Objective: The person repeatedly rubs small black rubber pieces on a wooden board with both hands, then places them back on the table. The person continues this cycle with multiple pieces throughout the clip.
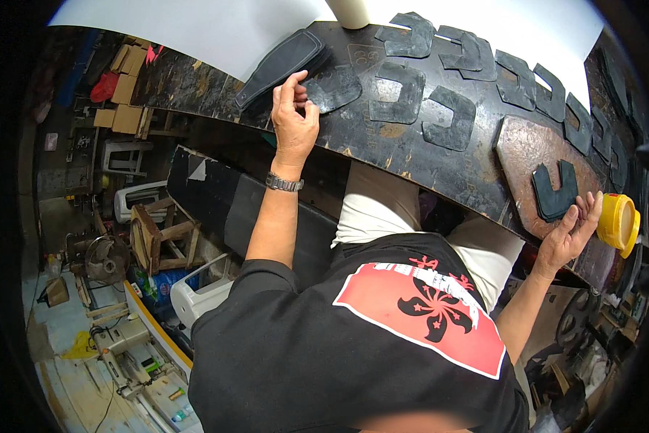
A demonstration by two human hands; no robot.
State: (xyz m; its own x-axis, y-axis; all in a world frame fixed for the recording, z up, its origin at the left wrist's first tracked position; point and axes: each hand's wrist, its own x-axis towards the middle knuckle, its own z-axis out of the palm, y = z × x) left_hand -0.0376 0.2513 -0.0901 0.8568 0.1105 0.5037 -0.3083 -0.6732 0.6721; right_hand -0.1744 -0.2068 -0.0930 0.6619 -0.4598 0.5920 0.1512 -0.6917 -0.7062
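Observation:
My left hand (294, 119) is raised at the table's near edge with thumb and fingers curved apart, and nothing shows between them. Right beside it lies a dark U-shaped piece (333, 89) with a shiny patch, next to a stack of black elongated sole-shaped pieces (281, 66). My right hand (571, 234) has its fingers spread at the near edge of a brown board (521, 148). Its thumb is close to a small stack of black U-shaped pieces (555, 189) on that board. A yellow tub (617, 222) stands just right of its fingertips.
Several flat dark U-shaped pieces (449, 118) are spread across the dark worn table (382, 155). White sheet (194, 43) covers its far side, with a pale cylinder (349, 11) there. Stools (202, 296), a wooden frame (147, 238) and a sewing machine (122, 346) stand at left.

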